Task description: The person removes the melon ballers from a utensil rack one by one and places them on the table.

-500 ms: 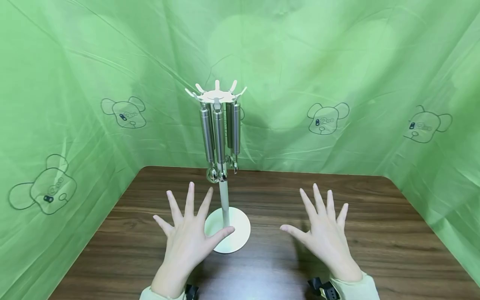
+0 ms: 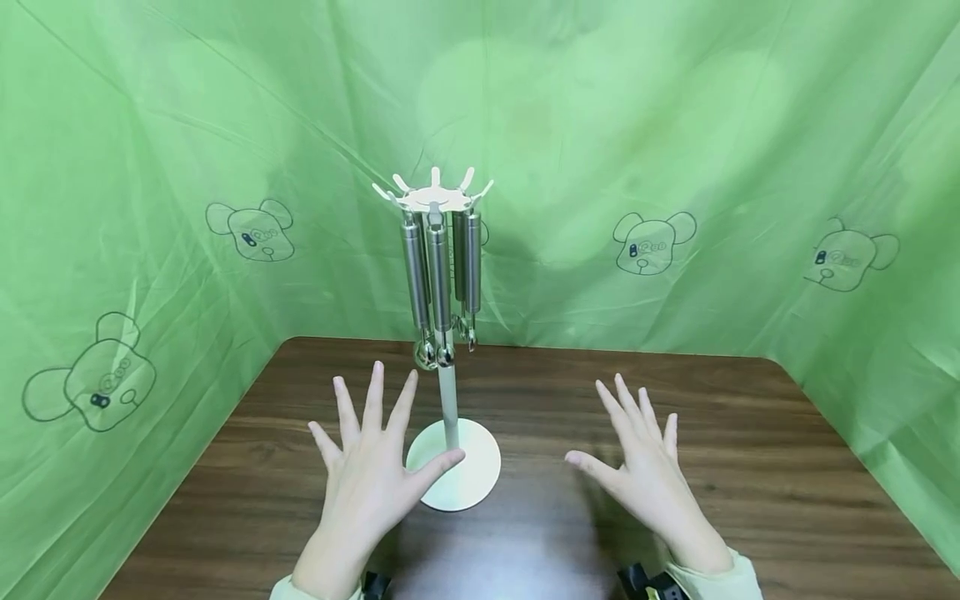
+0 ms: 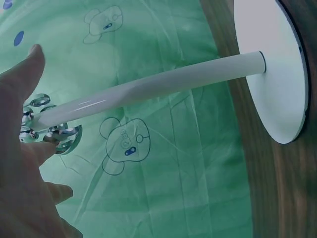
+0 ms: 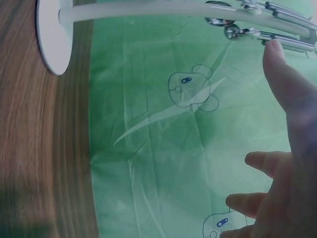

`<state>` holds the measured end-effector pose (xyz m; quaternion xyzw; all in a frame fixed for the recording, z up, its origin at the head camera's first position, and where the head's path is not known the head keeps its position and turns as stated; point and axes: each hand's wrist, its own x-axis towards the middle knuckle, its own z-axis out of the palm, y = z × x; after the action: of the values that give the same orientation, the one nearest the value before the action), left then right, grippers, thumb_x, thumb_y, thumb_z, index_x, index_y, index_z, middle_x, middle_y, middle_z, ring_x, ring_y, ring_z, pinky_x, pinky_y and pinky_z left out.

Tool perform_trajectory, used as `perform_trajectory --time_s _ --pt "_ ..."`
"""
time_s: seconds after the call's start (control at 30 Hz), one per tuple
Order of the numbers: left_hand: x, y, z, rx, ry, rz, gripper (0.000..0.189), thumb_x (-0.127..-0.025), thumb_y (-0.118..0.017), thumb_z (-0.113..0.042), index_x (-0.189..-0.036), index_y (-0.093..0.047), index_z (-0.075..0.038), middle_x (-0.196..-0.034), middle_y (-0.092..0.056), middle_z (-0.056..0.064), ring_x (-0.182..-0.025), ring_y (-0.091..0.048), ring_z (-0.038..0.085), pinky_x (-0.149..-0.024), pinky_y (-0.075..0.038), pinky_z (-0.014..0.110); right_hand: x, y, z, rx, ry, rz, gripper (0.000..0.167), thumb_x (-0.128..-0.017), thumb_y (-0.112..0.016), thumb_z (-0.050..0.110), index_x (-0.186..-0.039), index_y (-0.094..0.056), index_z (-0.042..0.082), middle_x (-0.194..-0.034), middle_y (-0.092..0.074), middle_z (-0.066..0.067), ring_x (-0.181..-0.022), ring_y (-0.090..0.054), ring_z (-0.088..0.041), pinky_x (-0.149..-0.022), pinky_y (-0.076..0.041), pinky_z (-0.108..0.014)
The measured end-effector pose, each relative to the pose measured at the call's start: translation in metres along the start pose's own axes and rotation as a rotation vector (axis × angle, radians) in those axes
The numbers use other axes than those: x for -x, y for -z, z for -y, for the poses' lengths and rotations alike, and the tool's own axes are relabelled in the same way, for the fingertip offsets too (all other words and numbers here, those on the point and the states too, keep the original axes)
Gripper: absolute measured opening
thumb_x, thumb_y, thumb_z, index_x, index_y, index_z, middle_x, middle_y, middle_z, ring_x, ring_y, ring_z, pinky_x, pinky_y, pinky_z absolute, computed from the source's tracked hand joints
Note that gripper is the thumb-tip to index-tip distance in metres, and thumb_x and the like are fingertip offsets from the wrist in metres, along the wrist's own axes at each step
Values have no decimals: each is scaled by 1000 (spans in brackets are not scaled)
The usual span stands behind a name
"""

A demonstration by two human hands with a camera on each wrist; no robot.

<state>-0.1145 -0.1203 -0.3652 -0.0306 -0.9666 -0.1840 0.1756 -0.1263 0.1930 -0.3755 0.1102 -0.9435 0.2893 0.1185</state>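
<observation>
A white stand (image 2: 448,387) with a round base (image 2: 480,467) rises left of the table's middle. From its hooked top (image 2: 433,198) hang several metal utensils (image 2: 438,275) with thick silver handles and shiny rounded lower ends. My left hand (image 2: 367,479) is spread wide just in front of the stand, its thumb overlapping the base in the head view. To the right, my right hand (image 2: 652,479) holds its fingers straight, thumb pointing toward the stand. Neither hand grips anything. In the left wrist view, the stand's pole (image 3: 148,89) passes behind the fingers.
A dark wood table (image 2: 540,400) lies under both hands. Green cloth (image 2: 555,108) printed with bear faces surrounds it at the back and sides. Dark straps (image 2: 652,583) show at both wrists by the pale sleeves (image 2: 723,579).
The fingers of my right hand have drawn slightly closer together. My left hand has shifted a little to the left. The stand appears slightly lower in the head view.
</observation>
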Motion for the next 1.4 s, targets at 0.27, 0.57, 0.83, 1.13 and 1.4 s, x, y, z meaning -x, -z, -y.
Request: perform_trajectory --time_s 0.27,0.57,0.83,1.13,1.4 --pt "-7 14 -3 73 -26 -44 107 -76 -63 -76 -159 -14 -31 -169 2 1 -152 16 38 -106 -3 82 -1 5 7 -215 59 16 87 -89 -71 36 -159 -18 31 -166 -16 -9 -151 -6 -46 -115 12 -67" --pt "-18 30 -5 166 -145 -144 104 -82 -65 -65 -160 -11 -23 -168 -5 5 -155 6 34 -118 -2 67 -6 15 18 -359 63 33 71 -98 -60 26 -156 -20 39 -163 -28 -7 -149 -22 -41 -110 -22 -72" --pt "-33 48 -10 273 -233 -204 99 -88 -60 -63 -160 -12 -14 -168 -7 3 -155 3 29 -123 -5 56 -14 18 32 -472 123 12 60 -101 -56 18 -154 -32 33 -155 -44 -2 -140 -37 1 -111 -37 -30" --pt "-54 66 -12 441 -246 -232 91 -92 -59 -56 -160 -13 -17 -167 -10 -2 -156 0 22 -121 -12 59 -25 24 49 -660 133 -39 41 -101 -54 13 -142 -52 15 -142 -58 -10 -124 -57 -4 -95 -49 -16" --pt "-71 85 -16 442 -361 -342 91 -93 -45 -68 -159 -18 -11 -167 -15 3 -155 -5 21 -123 -13 54 -33 27 58 -689 131 -64 32 -101 -56 17 -132 -61 13 -130 -67 -6 -117 -64 -13 -96 -50 -19"
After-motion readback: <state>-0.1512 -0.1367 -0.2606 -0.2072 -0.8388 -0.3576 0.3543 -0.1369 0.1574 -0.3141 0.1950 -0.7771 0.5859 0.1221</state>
